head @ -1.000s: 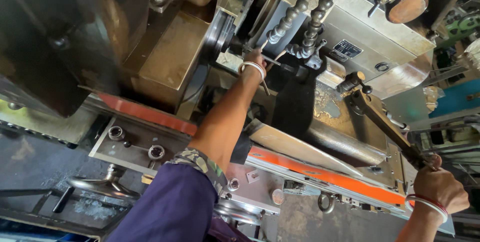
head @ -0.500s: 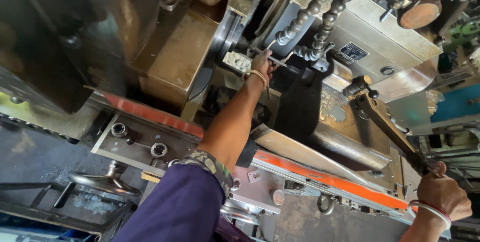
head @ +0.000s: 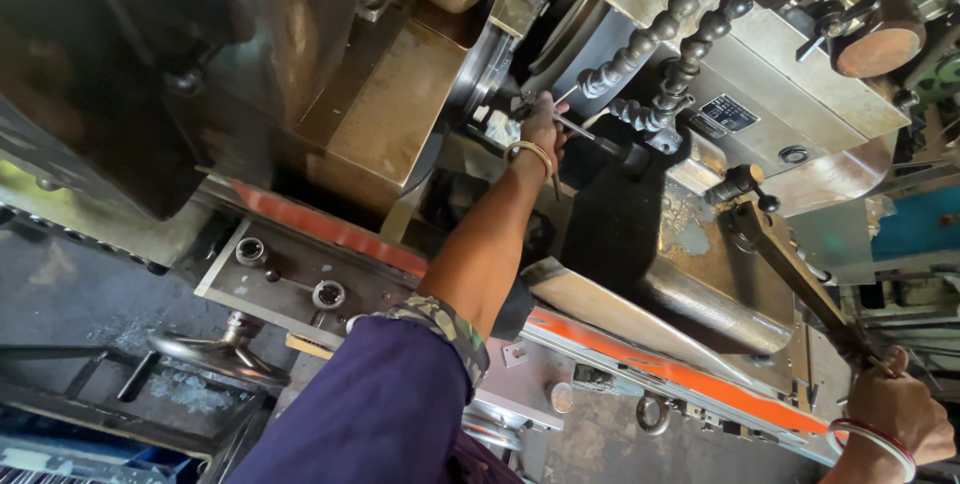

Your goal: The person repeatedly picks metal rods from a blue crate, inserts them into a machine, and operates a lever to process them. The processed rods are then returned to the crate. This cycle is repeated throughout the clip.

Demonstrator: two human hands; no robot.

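- The machine's housing [head: 800,94] was bare metal, dull grey and smooth.
- The long lever [head: 790,269] looked like dark, worn metal.
- The coolant hoses [head: 650,39] were matt black segmented plastic with orange tips.
- The sleeve [head: 380,414] was soft purple cloth.

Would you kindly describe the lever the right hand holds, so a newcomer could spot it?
Start at the grey machine housing on the right. From its black knob, the long flat metal lever slants down to the right hand, the only long bar there.
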